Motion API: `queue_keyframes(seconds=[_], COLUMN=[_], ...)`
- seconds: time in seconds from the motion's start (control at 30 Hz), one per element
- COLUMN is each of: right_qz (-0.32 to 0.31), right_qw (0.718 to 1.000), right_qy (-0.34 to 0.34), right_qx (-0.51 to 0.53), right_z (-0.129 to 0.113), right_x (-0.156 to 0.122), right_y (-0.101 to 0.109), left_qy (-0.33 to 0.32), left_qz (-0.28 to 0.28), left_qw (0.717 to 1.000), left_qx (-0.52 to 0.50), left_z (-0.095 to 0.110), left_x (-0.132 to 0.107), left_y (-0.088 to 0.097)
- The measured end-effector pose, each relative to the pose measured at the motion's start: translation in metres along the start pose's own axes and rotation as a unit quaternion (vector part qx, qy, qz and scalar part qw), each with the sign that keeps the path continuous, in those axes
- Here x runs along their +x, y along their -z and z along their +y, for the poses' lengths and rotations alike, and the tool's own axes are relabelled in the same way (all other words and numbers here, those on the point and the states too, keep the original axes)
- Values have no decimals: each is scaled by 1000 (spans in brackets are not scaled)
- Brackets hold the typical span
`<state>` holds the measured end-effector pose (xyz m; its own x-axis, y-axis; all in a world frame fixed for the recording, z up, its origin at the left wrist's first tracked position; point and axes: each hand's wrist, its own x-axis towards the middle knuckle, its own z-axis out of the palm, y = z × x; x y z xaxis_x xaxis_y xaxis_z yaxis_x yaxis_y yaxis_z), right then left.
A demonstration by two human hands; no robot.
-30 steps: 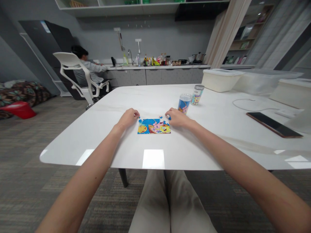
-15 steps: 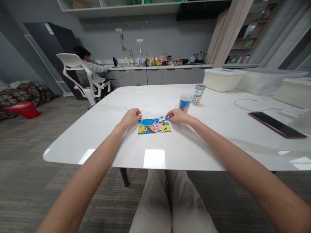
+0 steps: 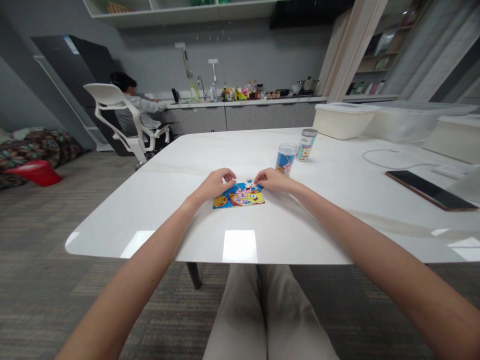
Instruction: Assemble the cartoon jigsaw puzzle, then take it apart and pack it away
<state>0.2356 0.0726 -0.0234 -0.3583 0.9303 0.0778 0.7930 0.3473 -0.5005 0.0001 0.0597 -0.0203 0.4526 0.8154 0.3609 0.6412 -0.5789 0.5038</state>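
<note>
A small cartoon jigsaw puzzle [image 3: 243, 196], blue with yellow and pink figures, lies flat on the white table [image 3: 240, 235] in front of me. My left hand [image 3: 215, 184] rests over the puzzle's upper left part, fingers curled and tips pressed together at its top edge. My right hand [image 3: 272, 179] sits at the puzzle's upper right corner, fingers pinched down on the edge there. Whether either pinch holds a loose piece is too small to make out.
A blue printed can [image 3: 285, 157] and a lidded jar [image 3: 306, 144] stand just beyond my right hand. A phone [image 3: 431, 190], a white cable [image 3: 390, 159] and plastic bins [image 3: 343, 120] lie at the right. A person sits on a white chair [image 3: 112, 115] by the far counter.
My left hand slid right from the puzzle's left edge onto its upper left part. My right hand stayed at the upper right corner.
</note>
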Motion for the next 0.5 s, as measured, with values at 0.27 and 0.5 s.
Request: queue_keyframes(seconds=[0.27, 0.5], right_qz=[13, 60], right_qw=[998, 992], right_qy=[44, 21], right_qx=[-50, 106], right_z=[-4, -4], right_x=[-3, 1], right_y=[-4, -3], left_qy=[-41, -30], left_qz=[-28, -35], left_qw=[999, 999], left_qx=[21, -4], left_z=[4, 7], left_x=[-1, -1], left_y=[-1, -1])
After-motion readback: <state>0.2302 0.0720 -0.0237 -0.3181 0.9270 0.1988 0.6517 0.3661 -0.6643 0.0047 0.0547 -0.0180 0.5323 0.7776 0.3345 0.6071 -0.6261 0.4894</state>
